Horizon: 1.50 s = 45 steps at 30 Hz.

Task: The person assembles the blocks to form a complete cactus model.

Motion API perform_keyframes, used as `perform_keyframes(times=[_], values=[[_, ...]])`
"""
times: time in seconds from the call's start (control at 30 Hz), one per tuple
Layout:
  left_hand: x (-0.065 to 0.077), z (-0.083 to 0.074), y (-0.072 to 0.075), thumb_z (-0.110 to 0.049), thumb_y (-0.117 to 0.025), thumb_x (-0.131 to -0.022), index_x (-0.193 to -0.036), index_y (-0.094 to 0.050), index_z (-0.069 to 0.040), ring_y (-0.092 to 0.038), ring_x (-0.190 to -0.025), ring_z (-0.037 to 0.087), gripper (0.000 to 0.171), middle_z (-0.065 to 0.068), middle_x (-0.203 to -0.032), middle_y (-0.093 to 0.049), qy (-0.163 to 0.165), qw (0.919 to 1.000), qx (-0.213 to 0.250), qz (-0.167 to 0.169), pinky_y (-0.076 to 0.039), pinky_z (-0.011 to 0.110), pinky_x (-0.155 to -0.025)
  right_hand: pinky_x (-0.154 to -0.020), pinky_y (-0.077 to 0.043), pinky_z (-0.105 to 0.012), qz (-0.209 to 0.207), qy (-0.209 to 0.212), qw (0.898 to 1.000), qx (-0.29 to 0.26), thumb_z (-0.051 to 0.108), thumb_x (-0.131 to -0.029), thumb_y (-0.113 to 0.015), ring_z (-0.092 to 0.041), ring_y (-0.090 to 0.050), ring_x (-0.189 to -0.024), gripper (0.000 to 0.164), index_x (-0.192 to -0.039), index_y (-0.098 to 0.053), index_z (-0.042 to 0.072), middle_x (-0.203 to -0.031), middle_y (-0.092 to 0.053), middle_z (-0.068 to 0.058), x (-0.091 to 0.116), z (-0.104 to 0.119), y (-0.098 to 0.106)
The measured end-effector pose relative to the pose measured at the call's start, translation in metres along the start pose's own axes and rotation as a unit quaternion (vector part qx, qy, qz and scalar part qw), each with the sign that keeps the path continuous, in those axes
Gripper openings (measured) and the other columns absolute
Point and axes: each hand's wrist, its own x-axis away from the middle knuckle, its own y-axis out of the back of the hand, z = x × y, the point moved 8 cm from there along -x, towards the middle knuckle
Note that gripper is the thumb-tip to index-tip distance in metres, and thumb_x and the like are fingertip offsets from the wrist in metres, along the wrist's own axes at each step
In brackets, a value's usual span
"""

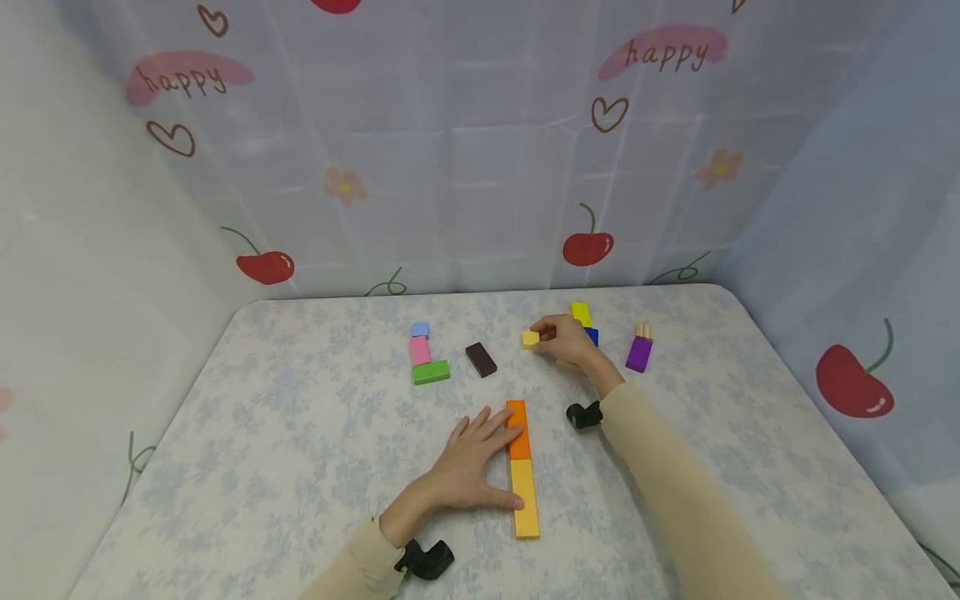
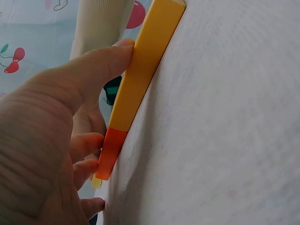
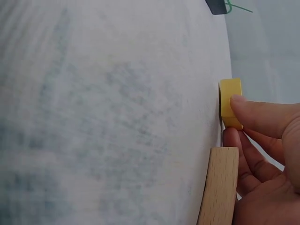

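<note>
Right hand's grip (image 1: 567,340) pinched small yellow block (image 1: 530,340) over far part of bench (image 1: 300,433); block's long axis unclear. Wooden block (image 3: 219,187) just beside those fingers; right hand partly hid blue block (image 1: 592,336). Bright yellow block (image 1: 581,313) beyond. Left hand's grip (image 1: 468,462) unclenched, spread, touching orange block (image 1: 517,417) and amber bar (image 1: 527,521): end to end, long axis ran near to far, orange farther. Dark brown block (image 1: 481,360) lay askew between green block (image 1: 431,372) and small yellow block. Purple block (image 1: 639,355) stood apart, right.
</note>
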Motion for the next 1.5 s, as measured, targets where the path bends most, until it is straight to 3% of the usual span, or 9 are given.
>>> perform_keyframes(times=[0.23, 0.47, 0.83, 1.13, 1.5], values=[[0.000, 0.000, 0.000, -0.061, -0.075, -0.075, -0.153, -0.037, -0.024, -0.006, -0.153, 0.029, 0.094, -0.003, -0.165, -0.016, -0.001, 1.0000, -0.002, 0.001, -0.006, 0.059, -0.120, -0.093, -0.053, -0.040, -0.021, 0.013, 1.000, -0.011, 0.011, -0.090, -0.069, -0.028, -0.058, -0.104, 0.034, -0.123, -0.064, 0.005, -0.118, -0.063, -0.015, 0.008, 0.003, 0.004], [0.001, 0.000, 0.002, -0.060, -0.076, -0.074, -0.152, -0.038, -0.023, -0.006, -0.153, 0.030, 0.094, -0.002, -0.165, -0.017, -0.001, 1.0000, -0.001, -0.002, -0.006, 0.059, -0.120, -0.085, -0.056, -0.039, -0.037, 0.081, 0.996, 0.007, 0.010, -0.088, -0.073, -0.026, -0.062, -0.097, 0.032, -0.118, -0.068, 0.004, -0.115, -0.066, -0.014, 0.027, 0.024, 0.001], [0.000, 0.000, 0.000, -0.060, -0.076, -0.075, -0.152, -0.038, -0.023, -0.007, -0.153, 0.029, 0.094, -0.003, -0.165, -0.017, 0.003, 1.0000, -0.009, 0.002, -0.008, 0.060, -0.120, -0.075, -0.056, -0.029, 0.021, 0.146, 0.988, 0.036, 0.011, -0.082, -0.078, -0.017, -0.061, -0.082, 0.030, -0.110, -0.071, 0.003, -0.098, -0.069, -0.010, 0.060, 0.036, -0.026], [0.001, -0.003, 0.001, -0.059, -0.076, -0.074, -0.152, -0.039, -0.021, -0.008, -0.153, 0.031, 0.094, -0.001, -0.164, -0.019, -0.005, 0.9999, -0.009, -0.002, -0.009, 0.061, -0.119, -0.072, -0.051, -0.026, 0.063, 0.129, 0.989, 0.028, 0.017, -0.082, -0.080, -0.013, -0.058, -0.078, 0.031, -0.109, -0.071, 0.006, -0.090, -0.068, -0.004, 0.065, 0.030, -0.039], [0.001, -0.003, 0.002, -0.059, -0.076, -0.075, -0.152, -0.039, -0.022, -0.007, -0.153, 0.030, 0.093, -0.002, -0.164, -0.018, -0.001, 1.0000, -0.008, 0.002, -0.008, 0.060, -0.120, -0.067, -0.052, -0.022, 0.074, 0.146, 0.986, 0.019, 0.015, -0.084, -0.078, -0.013, -0.060, -0.077, 0.030, -0.110, -0.071, 0.003, -0.093, -0.069, -0.008, 0.071, 0.031, -0.042]])
